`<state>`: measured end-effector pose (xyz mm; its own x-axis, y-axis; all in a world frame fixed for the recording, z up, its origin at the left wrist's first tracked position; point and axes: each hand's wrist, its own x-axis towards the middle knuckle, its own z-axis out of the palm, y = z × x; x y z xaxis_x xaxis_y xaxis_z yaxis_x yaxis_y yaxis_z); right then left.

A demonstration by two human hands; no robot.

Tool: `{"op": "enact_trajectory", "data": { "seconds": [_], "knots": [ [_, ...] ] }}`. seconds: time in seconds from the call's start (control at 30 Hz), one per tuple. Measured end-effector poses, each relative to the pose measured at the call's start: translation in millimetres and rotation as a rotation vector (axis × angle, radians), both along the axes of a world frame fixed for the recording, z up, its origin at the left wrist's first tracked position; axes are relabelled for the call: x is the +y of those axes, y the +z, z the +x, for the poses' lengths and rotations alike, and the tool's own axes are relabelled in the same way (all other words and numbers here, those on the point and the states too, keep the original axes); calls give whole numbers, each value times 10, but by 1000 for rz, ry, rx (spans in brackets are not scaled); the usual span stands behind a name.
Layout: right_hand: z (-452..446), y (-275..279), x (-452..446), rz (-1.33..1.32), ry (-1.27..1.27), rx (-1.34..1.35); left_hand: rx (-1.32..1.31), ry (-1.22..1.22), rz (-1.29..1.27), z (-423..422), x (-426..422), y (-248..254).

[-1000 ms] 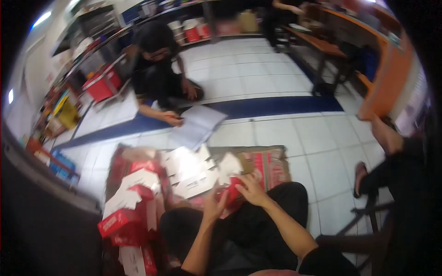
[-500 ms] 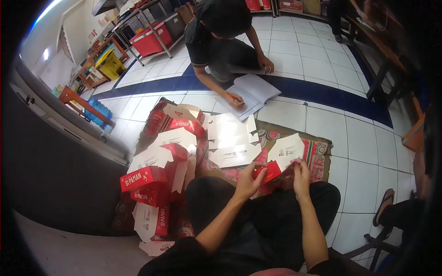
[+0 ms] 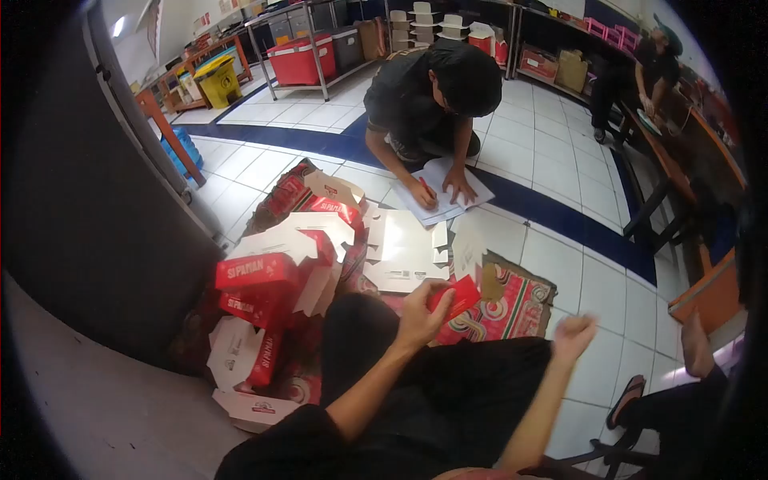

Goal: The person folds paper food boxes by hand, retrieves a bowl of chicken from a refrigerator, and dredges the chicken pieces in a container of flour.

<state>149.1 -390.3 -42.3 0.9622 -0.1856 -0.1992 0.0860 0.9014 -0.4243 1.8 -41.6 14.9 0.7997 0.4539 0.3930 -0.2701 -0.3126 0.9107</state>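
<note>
My left hand (image 3: 424, 314) is closed around a folding carton box, red on the outside and white inside. Its red panel (image 3: 458, 298) faces me, and its white flap (image 3: 469, 250) stands up beyond. Apart from the box, off to the right above the tiles, is my right hand (image 3: 574, 336); its fingers look curled but are smeared by motion. A flat unfolded carton (image 3: 406, 244) lies white side up in front of my left hand. Left of my knee is a loose pile of several red and white boxes (image 3: 260, 270), partly assembled, lettered "SI PAMAN".
The boxes rest on a patterned mat (image 3: 520, 300). A co-worker (image 3: 424, 100) crouches ahead, writing with an orange pen on white paper (image 3: 440, 192). A dark panel (image 3: 88, 216) stands close on the left. Another person's sandalled foot (image 3: 628, 400) is at the right.
My right hand has let go of the box and swung right. My left hand still holds the box, slightly further left. The view has shifted, and the co-worker's other hand now lies on the paper.
</note>
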Motion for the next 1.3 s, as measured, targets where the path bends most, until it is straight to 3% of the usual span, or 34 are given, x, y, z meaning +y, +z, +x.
{"op": "enact_trajectory", "data": {
  "seconds": [0.03, 0.07, 0.1, 0.17, 0.23, 0.3, 0.37, 0.43, 0.47, 0.5, 0.6, 0.63, 0.7, 0.73, 0.87, 0.97, 1.03, 1.13, 1.3],
  "knots": [
    [455, 180, -277, 20, -8, -28, -7, -7, 58, -22, 21, 14],
    [550, 1098, -14, -102, -92, -91, 18, -7, 79, -60, 6, 39],
    [307, 2082, 319, -243, 116, -479, 46, -40, 96, -59, 9, 29],
    [-127, 3411, 756, -807, 159, -1094, 29, -10, 32, -80, -75, -16],
    [-697, 3872, 1324, -799, -341, -974, 21, -14, 31, -75, -103, -36],
    [-927, 3899, 1562, -728, -569, -820, -14, 7, 49, -43, -45, -30],
    [-727, 3540, 1415, -1054, -254, -1097, -11, 10, 27, -23, 2, 11],
    [-576, 3201, 1556, -1299, 150, -1210, -2, 22, -7, -2, 69, -30],
    [-487, 2834, 1631, -1535, 195, -1059, 26, 6, -19, 13, 107, -94],
    [-395, 2316, 1720, -1586, 290, -932, 59, -10, -31, 26, 113, -183],
    [-425, 775, 1774, -1858, 180, -999, 15, -12, 38, 61, 131, -491],
    [-558, 526, 1763, -1847, 199, -979, 40, -14, 43, 18, 124, -580],
    [-713, 177, 1759, -1495, 538, -561, 118, -37, 77, 27, 101, -690],
    [-708, 26, 1727, -1500, 483, -593, 130, -40, 84, 35, 86, -717],
    [-682, -127, 1623, -1365, 521, -495, 195, -114, 104, 64, 60, -734],
    [-600, -129, 1583, -1465, 541, -507, 225, -157, 99, 84, 23, -739],
    [-578, -212, 1625, -1543, 411, -638, 236, -179, 99, 94, 43, -712],
    [-660, -139, 1577, -1498, 637, -556, 414, -200, 148, 40, 36, -691],
    [-753, -211, 1625, -1522, 514, -376, 420, -220, 292, 6, 32, -769]
  ]
}}
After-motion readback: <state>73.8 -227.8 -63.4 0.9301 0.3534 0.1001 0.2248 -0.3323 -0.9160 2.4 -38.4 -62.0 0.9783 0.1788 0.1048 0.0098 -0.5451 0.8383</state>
